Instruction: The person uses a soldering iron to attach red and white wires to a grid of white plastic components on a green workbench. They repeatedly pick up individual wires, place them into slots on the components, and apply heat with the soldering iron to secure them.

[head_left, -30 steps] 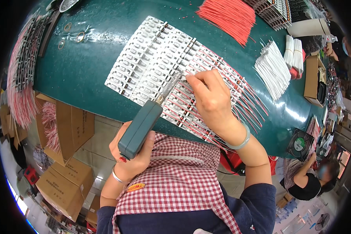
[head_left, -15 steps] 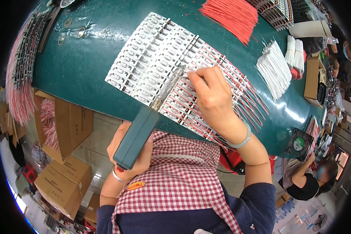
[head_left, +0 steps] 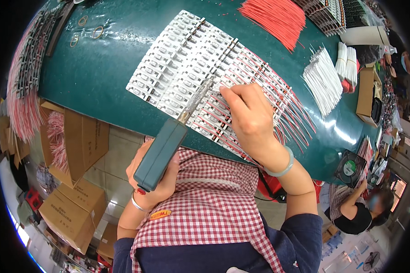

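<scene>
My left hand (head_left: 167, 180) is wrapped round the dark green handle of a soldering-gun-like tool (head_left: 161, 154). Its long, silvery metal barrel slants up across a panel of white circuit boards (head_left: 166, 75), ending close to my right fingertips. Over the panel's right part, my right hand (head_left: 253, 116) is closed, thumb and forefinger pinched just above the boards. Whatever is between those fingertips is too small to make out. Red and white wires (head_left: 300, 125) run from the right-hand rows of boards and fan out past my right hand; the left-hand rows show no wires.
Bundles of red wires (head_left: 278, 20) and white wires (head_left: 323, 84) lie on the green table (head_left: 91, 82). Wired strips (head_left: 25, 100) hang over its left edge, above cardboard boxes (head_left: 75, 214). A small black fan (head_left: 351, 168) stands at right, near another person (head_left: 357, 207).
The tool has shifted slightly up and right with my left hand. The panel has slid a little right and away from me. My right hand stays pinched, moved slightly down.
</scene>
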Demonstrator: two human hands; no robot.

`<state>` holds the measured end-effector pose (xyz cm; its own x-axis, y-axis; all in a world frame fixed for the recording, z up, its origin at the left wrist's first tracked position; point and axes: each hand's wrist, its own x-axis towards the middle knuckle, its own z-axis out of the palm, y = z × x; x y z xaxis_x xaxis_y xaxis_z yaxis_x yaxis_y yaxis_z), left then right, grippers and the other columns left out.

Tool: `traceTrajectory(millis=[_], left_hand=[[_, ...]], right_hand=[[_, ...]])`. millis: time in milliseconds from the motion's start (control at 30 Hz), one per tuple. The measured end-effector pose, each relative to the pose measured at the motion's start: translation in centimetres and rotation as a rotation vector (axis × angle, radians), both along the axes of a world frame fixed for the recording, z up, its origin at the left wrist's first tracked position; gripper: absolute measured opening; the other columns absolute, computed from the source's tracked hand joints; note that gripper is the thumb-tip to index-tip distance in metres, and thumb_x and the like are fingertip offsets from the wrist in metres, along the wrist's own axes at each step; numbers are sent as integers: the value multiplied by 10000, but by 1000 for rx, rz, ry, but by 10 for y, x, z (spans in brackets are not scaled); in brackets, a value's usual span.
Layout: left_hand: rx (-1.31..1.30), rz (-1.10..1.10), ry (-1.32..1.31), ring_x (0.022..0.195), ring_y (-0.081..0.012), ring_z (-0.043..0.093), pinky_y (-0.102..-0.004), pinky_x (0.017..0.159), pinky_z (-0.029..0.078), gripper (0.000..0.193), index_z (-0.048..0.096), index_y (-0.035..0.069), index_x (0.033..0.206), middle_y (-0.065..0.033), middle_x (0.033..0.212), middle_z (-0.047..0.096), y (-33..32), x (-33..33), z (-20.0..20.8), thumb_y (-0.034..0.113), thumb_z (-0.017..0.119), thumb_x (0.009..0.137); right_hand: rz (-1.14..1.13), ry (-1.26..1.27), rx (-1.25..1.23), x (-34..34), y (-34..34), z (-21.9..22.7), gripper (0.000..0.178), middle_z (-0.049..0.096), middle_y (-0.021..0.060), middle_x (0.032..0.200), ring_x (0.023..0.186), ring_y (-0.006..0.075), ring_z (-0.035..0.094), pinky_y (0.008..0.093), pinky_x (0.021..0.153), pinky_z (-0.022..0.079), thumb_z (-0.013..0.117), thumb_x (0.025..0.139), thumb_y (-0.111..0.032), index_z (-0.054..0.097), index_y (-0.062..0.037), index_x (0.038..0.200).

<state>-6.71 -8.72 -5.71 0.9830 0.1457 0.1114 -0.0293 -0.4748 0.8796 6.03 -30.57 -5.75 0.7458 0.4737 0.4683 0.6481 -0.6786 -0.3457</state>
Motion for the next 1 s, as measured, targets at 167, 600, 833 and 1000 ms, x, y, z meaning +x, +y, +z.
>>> traceTrajectory(millis=[167,600,833,1000], left_hand=[[66,-48,2,786,-285,712,-316,693,571,216,705,-37,950,-170,960,693,-2,7,6,-7,758,743],[76,-52,9,775,-273,707,-308,673,563,218,704,-33,939,-158,952,689,-3,9,10,-13,754,728],[90,-67,-24,791,-267,706,-305,689,559,216,700,-35,942,-157,955,687,-4,12,10,-17,748,733],[54,-63,-10,790,-268,702,-308,694,558,222,696,-35,936,-156,945,683,-7,14,12,-30,746,720]], right_hand=[[-1,14,-27,0,-1,-1,277,582,95,889,794,246,565,341,615,488,645,725,11,658,29,1001],[-19,-9,-58,-1,0,0,287,564,95,873,791,242,567,331,600,495,659,710,22,660,40,996],[-33,-25,-95,-1,0,0,274,555,98,859,792,245,568,328,593,494,662,712,17,660,48,984],[-37,-22,-108,0,1,0,262,546,103,849,783,248,561,328,586,489,656,716,14,658,59,974]])
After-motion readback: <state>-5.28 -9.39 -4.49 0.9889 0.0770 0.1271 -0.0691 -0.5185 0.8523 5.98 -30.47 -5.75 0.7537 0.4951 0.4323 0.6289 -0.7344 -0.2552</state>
